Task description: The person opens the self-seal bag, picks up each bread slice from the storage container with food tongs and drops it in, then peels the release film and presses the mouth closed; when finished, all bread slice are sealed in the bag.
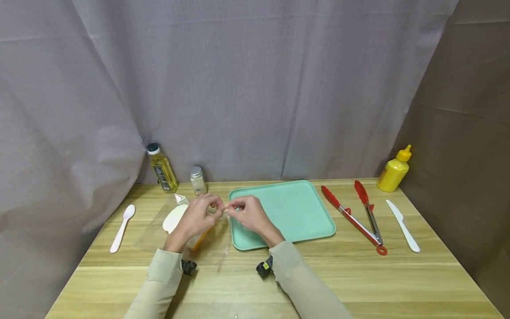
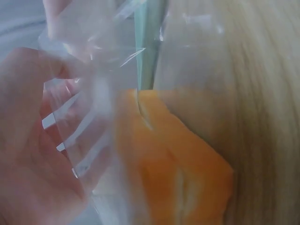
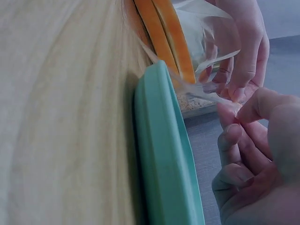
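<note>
Slices of bread (image 1: 174, 219) with orange-brown crust lie in a clear plastic bag (image 2: 192, 65) left of the green tray. My left hand (image 1: 198, 215) pinches the bag's edge between thumb and fingers, above the bread. Close beside it, my right hand (image 1: 252, 215) pinches the same film near the tray's left rim, fingertips almost meeting. In the right wrist view, two crusts (image 3: 165, 37) stand side by side inside the film, behind the tray's edge. The left wrist view has the film stretched across my left fingers.
The green tray (image 1: 287, 212) lies right of the bag. Behind stand an oil bottle (image 1: 163, 170) and a seasoning jar (image 1: 197, 180). A white spoon (image 1: 122, 228) lies at left; red tongs (image 1: 358, 221), a white knife (image 1: 403, 226) and a yellow squeeze bottle (image 1: 394, 170) are at right.
</note>
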### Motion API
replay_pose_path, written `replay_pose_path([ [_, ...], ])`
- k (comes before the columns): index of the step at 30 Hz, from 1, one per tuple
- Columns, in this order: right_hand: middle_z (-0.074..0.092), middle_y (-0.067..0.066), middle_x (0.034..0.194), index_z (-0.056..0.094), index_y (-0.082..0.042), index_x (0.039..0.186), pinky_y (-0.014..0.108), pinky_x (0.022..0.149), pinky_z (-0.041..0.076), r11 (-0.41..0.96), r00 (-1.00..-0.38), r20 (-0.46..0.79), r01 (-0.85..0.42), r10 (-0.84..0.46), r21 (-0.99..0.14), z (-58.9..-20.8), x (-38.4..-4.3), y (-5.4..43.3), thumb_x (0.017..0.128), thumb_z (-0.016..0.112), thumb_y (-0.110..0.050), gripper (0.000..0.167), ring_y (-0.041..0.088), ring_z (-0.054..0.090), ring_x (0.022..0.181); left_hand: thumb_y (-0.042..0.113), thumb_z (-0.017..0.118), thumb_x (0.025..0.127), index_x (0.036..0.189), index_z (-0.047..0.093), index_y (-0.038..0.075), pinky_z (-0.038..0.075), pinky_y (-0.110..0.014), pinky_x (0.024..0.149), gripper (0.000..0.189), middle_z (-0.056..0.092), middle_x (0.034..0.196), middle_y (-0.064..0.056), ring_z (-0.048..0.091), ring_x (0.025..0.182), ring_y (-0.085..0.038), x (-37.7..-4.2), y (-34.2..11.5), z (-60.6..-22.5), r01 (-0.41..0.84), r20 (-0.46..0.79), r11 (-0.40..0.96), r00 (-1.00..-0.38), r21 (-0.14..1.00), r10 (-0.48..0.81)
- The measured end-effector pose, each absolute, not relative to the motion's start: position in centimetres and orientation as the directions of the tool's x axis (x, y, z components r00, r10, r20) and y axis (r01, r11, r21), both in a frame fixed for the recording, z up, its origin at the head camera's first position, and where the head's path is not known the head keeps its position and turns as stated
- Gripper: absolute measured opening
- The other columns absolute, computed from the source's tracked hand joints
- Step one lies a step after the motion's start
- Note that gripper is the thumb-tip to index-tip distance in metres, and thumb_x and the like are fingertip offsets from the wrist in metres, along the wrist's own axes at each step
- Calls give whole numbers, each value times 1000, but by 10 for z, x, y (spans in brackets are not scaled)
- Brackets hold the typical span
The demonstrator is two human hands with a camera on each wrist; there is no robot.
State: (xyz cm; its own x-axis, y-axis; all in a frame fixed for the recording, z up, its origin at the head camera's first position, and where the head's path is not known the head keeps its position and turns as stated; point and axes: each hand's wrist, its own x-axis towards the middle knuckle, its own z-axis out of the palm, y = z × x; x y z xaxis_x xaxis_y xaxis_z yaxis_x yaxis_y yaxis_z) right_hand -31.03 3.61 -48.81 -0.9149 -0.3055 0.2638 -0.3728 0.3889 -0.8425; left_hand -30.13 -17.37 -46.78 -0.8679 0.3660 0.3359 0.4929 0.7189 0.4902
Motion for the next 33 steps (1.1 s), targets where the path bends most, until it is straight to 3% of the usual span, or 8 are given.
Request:
replay_pose_path([
  [10,83,7,97,86,-9,105,17,64,52,365,-911,250,-366,-328,-856,-488,-311,39,99,76,-14,12,3,65,75,16,75,95,91,73,22,57,-42,88,8,72,99,2,70,99,-24,-303,-174,-470,509,323,658,-861,556,393],
  [18,79,21,91,82,-3,114,18,52,43,269,-888,186,-318,-421,-909,-487,-312,45,107,68,-15,20,12,62,63,13,72,94,93,73,19,59,-45,91,6,73,99,2,70,100,-23,-304,-173,-473,482,309,648,-876,589,371],
  [22,78,21,86,83,-6,116,19,51,40,287,-891,172,-310,-419,-906,-487,-312,45,109,64,-19,24,14,62,63,15,70,96,96,73,17,60,-44,93,4,75,98,5,71,101,-19,-304,-173,-475,438,271,663,-899,607,345],
  [29,83,12,99,83,-9,108,18,64,53,340,-893,218,-362,-393,-868,-488,-313,44,107,70,-23,19,10,70,77,19,71,98,97,74,21,61,-43,91,4,78,95,9,73,100,-14,-302,-173,-475,428,263,681,-903,595,338],
  [33,82,13,98,82,-10,106,19,62,48,336,-881,237,-387,-410,-858,-488,-313,44,109,67,-19,17,11,67,76,21,71,99,97,74,24,61,-44,92,5,77,96,10,73,100,-14,-302,-171,-474,421,260,685,-907,595,332],
])
